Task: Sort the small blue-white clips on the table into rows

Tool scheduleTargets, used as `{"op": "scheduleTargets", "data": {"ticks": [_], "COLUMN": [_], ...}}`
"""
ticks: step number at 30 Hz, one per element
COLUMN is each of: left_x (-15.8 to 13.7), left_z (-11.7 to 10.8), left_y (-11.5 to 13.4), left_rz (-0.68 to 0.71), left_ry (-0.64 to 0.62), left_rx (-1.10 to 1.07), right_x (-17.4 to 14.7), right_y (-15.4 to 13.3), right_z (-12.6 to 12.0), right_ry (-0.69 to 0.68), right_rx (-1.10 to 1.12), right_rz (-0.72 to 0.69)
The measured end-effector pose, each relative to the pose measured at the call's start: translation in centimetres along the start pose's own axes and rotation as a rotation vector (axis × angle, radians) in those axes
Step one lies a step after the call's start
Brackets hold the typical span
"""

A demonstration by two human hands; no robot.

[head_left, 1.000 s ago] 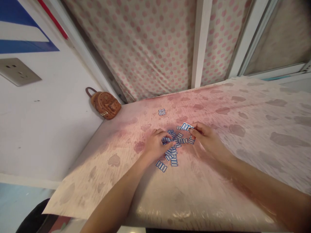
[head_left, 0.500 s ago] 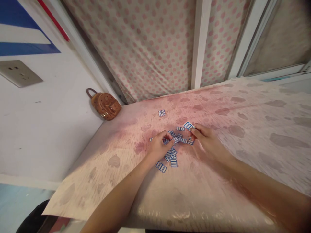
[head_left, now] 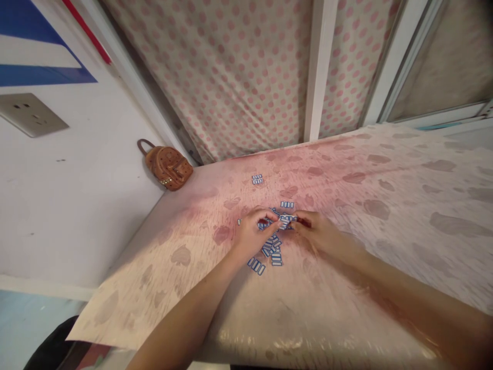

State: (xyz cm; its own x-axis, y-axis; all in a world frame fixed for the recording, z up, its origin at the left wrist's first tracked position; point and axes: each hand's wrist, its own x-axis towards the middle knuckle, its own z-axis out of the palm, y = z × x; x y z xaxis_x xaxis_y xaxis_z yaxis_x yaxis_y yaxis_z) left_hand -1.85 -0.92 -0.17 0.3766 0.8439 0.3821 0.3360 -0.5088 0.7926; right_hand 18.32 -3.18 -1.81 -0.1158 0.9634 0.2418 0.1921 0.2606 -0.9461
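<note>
Small flat blue-and-white striped cards (head_left: 271,245) lie in a loose, overlapping pile on the table. Above the pile, my left hand (head_left: 252,231) pinches a card (head_left: 284,224) between thumb and forefinger. From the right, my right hand (head_left: 314,228) has closed finger and thumb on another card (head_left: 288,218). The two held cards meet or overlap between my fingertips; whether they touch I cannot tell. A loose card (head_left: 287,204) lies just beyond my hands, and another (head_left: 256,265) lies at the pile's near side. My hands hide part of the pile.
A small set of the same cards (head_left: 257,179) lies farther back on the patterned tablecloth (head_left: 185,288). A brown backpack-shaped pouch (head_left: 169,167) rests at the back left against the wall. A polka-dot curtain (head_left: 239,77) hangs behind the table.
My right hand has moved left and slightly down, bringing its card to the one in my left hand. The left hand has stayed nearly in place.
</note>
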Motion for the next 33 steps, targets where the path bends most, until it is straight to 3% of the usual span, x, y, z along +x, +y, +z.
{"op": "scheduleTargets", "data": {"ticks": [5, 12, 22, 28, 33], "left_x": [-0.2, -0.2, -0.3, -0.2, -0.2], "left_z": [0.2, 0.2, 0.8, 1.0, 1.0], "left_y": [0.1, 0.1, -0.1, -0.4, -0.2], "left_rz": [-0.054, -0.099, -0.126, -0.259, -0.269], "left_ry": [-0.075, -0.024, 0.007, 0.093, 0.117], "left_rx": [-0.026, 0.006, -0.078, -0.284, -0.277], "right_x": [-0.1, -0.3, -0.4, -0.2, 0.1], "right_y": [-0.9, -1.4, -1.9, -1.2, -0.4], "right_z": [0.2, 0.0, 0.2, -0.1, -0.3], "right_ry": [-0.124, 0.015, -0.008, 0.049, 0.072], "right_rx": [-0.085, -0.05, -0.152, -0.071, 0.056], "right_rz": [-0.049, -0.038, -0.13, 0.065, 0.113]}}
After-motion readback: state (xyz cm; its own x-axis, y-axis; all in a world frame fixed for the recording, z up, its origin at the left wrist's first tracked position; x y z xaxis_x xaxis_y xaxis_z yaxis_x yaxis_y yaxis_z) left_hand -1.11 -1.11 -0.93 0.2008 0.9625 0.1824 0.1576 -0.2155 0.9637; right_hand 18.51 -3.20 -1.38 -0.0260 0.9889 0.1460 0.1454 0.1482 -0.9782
